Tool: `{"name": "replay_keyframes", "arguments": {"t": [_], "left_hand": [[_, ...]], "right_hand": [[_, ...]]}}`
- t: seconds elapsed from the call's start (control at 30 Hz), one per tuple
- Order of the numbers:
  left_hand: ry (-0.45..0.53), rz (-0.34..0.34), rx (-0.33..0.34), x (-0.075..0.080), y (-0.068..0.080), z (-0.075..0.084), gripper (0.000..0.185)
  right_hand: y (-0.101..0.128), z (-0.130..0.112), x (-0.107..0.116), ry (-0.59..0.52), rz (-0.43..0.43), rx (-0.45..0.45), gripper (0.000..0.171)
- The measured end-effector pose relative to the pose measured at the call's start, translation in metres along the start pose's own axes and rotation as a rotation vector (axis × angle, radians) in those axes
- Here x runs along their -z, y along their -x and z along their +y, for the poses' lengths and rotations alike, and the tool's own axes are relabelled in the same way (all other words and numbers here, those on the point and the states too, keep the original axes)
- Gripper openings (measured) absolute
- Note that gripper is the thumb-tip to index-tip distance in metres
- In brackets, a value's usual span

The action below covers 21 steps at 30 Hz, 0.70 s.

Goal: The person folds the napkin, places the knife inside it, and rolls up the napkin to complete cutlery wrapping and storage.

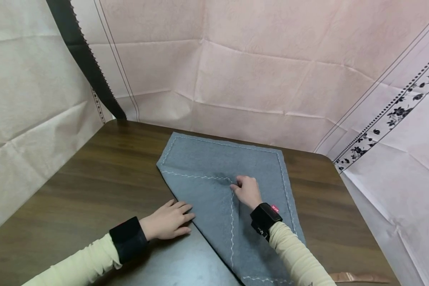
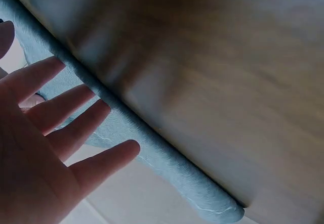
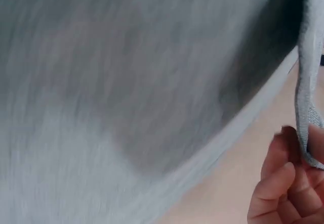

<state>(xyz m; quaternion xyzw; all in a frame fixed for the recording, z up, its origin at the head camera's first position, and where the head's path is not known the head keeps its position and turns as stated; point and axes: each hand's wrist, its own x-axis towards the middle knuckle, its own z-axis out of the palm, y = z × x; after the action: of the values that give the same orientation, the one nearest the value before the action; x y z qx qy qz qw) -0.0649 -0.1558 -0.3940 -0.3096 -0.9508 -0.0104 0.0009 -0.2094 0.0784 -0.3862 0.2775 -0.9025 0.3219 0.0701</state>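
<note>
A blue-grey cloth (image 1: pixel 200 151) with pale wavy stitching along its edges lies on the table, one corner turned over so that a diagonal fold runs along its left side. My right hand (image 1: pixel 248 191) pinches the tip of the turned-over corner above the middle of the cloth. In the right wrist view, thumb and fingers (image 3: pixel 276 186) grip the cloth's thin edge. My left hand (image 1: pixel 169 220) is spread with straight fingers, its fingertips right at the folded edge. The left wrist view shows those fingers against the rolled fold (image 2: pixel 167 155).
The cloth lies on a dark wood-grain table (image 1: pixel 103 171) with rounded far corners. Creased pale sheeting (image 1: pixel 257 79) hangs behind it, with a black strip (image 1: pixel 82 51) on the left and a floral border on the right. A shiny brown strip (image 1: pixel 359 277) lies at the lower right.
</note>
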Motion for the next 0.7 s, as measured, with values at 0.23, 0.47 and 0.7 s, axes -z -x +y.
{"name": "replay_keyframes", "arguments": {"t": [0.23,0.47,0.7], "left_hand": [[0.006,-0.046,0.051,-0.001,-0.012,0.0,0.046],[-0.018,-0.061,0.066,-0.002,-0.029,0.003,0.049],[-0.009,-0.085,0.085,0.004,-0.043,0.007,0.048]], "right_hand": [[-0.01,0.016,0.018,0.069,0.106,-0.017,0.048],[-0.017,0.031,0.031,-0.002,0.164,-0.118,0.042],[-0.026,0.046,0.041,-0.132,0.179,-0.305,0.017]]}}
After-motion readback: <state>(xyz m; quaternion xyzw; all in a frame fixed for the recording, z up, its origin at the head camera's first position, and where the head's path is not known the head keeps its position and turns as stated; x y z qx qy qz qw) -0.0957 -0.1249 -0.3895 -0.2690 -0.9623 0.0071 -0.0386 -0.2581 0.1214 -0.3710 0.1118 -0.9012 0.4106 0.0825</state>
